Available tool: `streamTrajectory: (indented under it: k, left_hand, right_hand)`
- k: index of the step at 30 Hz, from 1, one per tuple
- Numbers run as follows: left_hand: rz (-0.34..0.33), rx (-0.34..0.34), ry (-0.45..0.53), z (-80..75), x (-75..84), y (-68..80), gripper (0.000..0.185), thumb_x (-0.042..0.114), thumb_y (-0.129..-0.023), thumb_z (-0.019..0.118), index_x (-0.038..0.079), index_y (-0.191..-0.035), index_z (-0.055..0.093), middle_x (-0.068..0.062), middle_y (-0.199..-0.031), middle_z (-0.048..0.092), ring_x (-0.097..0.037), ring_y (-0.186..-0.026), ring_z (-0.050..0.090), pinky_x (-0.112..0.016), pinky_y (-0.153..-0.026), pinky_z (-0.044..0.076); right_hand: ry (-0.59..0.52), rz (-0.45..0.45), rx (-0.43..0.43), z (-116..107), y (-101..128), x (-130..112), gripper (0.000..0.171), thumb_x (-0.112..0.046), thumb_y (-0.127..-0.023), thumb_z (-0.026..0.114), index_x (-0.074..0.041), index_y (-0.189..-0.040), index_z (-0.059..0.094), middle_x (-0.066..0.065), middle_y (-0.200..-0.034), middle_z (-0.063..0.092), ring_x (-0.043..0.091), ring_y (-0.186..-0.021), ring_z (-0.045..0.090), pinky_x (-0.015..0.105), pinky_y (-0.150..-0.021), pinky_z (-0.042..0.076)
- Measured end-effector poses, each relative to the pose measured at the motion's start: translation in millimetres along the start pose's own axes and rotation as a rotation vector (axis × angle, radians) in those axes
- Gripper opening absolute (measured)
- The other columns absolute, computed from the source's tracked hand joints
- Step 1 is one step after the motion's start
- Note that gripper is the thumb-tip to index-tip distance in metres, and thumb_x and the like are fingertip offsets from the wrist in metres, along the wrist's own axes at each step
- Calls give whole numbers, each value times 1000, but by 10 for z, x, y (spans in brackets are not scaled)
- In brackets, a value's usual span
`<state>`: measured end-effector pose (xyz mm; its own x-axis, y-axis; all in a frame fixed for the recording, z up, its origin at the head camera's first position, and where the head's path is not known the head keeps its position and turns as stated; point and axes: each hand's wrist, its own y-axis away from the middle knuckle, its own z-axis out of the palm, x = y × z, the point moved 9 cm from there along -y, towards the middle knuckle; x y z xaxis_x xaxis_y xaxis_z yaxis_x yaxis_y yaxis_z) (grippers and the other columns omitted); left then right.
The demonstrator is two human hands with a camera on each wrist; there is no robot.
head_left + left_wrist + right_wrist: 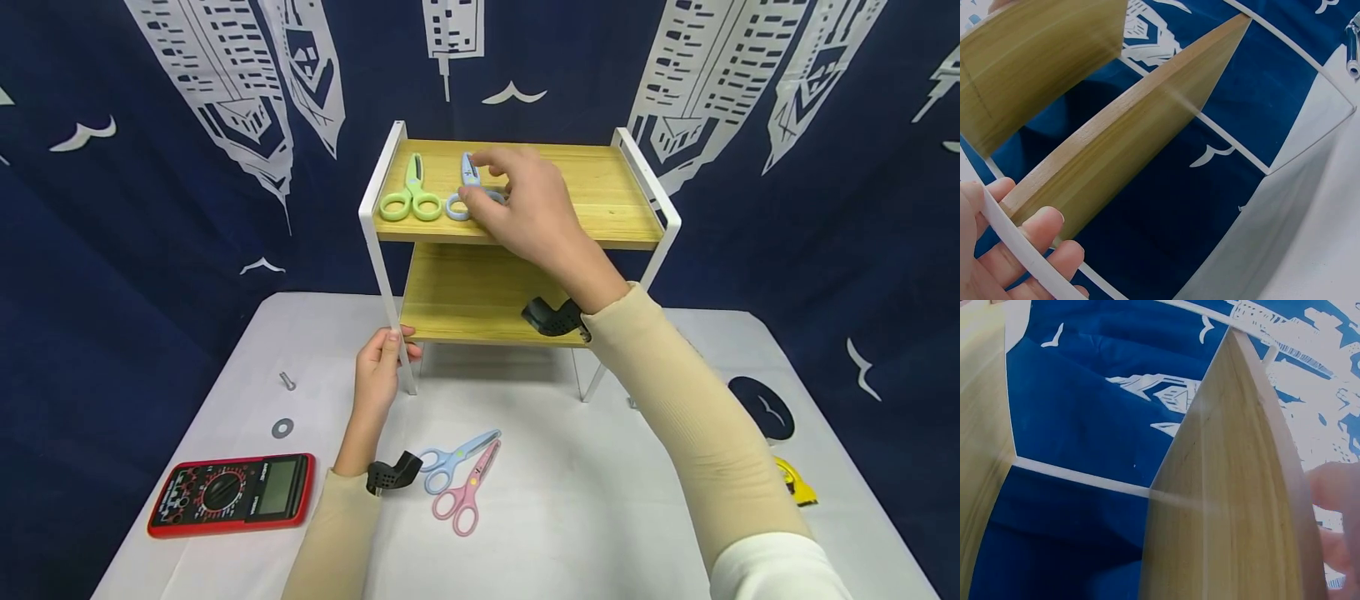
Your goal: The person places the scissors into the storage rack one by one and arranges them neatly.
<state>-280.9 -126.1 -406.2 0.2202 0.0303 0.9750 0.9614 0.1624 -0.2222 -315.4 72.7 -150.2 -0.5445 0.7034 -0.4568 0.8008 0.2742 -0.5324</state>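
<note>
Head view: my right hand (525,208) fingers curl on the pale blue plastic-handled scissors (467,193), top wooden shelf (600,187).
Left wrist view: my left hand (997,250) fingers wrap the white metal rack leg (1016,240).

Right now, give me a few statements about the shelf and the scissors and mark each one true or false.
1. Green scissors lie on the top shelf. True.
2. The right hand is on the blue scissors on the top shelf. True.
3. The left hand holds the multimeter. False: it grips the rack's white front leg; the multimeter lies untouched on the table.
4. Pink scissors hang from the rack. False: the pink scissors lie on the table beside another blue pair.
5. A washer lies on the table above the multimeter. True.
</note>
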Motion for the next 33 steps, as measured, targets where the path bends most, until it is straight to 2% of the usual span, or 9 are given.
streamTrajectory:
  k: [3, 7, 9, 12, 15, 21, 28, 33]
  left_hand:
    - [-5, 3, -1, 1, -7, -5, 35, 21, -111, 43, -7, -114, 64, 17, -74, 68, -2, -76, 67, -24, -81, 48]
    - [1, 8, 0, 6, -2, -6, 35, 20, -110, 43, -7, -112, 65, 7, -76, 70, -3, -75, 66, -25, -80, 47]
    - [6, 9, 1, 11, 3, -5, 35, 20, -110, 43, -6, -112, 65, 0, -78, 71, -4, -75, 67, -25, -80, 48]
    - [7, 6, 6, 16, -1, -7, 35, 20, -110, 43, -6, -112, 65, -6, -80, 72, -4, -76, 67, -25, -80, 49]
    - [5, 0, 13, 14, -9, -11, 35, 20, -110, 43, -7, -113, 65, -1, -79, 72, -4, -76, 68, -24, -81, 50]
    - [5, 1, 23, -8, -20, -19, 36, 20, -110, 43, -8, -113, 65, 14, -74, 68, -5, -76, 69, -25, -82, 52]
    - [18, 7, 23, -11, -12, -17, 35, 18, -110, 43, -8, -113, 65, 12, -74, 69, -3, -75, 68, -24, -80, 49]
    - [13, 6, 25, -11, -18, -7, 34, 18, -110, 43, -8, -113, 65, 7, -75, 70, -6, -76, 68, -23, -81, 51]
  right_hand:
    - [-97, -109, 158, -133, 128, -62, 34, -20, -92, 68, -4, -122, 71, 18, -115, 68, 30, -95, 61, 38, -86, 48]
    - [-186, -323, 333, -287, 528, -187, 24, -10, -88, 70, 2, -108, 73, 19, -103, 70, 29, -89, 61, 30, -81, 48]
    - [-210, -412, 370, -302, 799, -235, 21, -8, -86, 71, 3, -103, 74, 20, -99, 70, 29, -89, 62, 27, -84, 49]
    - [-236, -478, 353, -219, 1191, -249, 20, -7, -82, 73, 4, -100, 74, 18, -95, 70, 29, -89, 64, 24, -85, 50]
    - [-263, -449, 271, -15, 1513, -175, 21, -7, -81, 73, 1, -100, 74, 15, -97, 70, 26, -88, 66, 22, -84, 52]
    - [-281, -279, 101, 512, 1984, 113, 28, -3, -78, 76, -6, -106, 74, 6, -102, 70, 17, -84, 63, 26, -75, 53]
    - [-230, -95, -74, 983, 2296, 402, 29, -5, -80, 78, -10, -108, 74, 0, -96, 71, 11, -73, 56, 21, -65, 47]
    - [-246, 39, -201, 1310, 2488, 549, 24, -7, -82, 77, -8, -107, 74, 0, -87, 69, 10, -67, 54, 18, -62, 44]
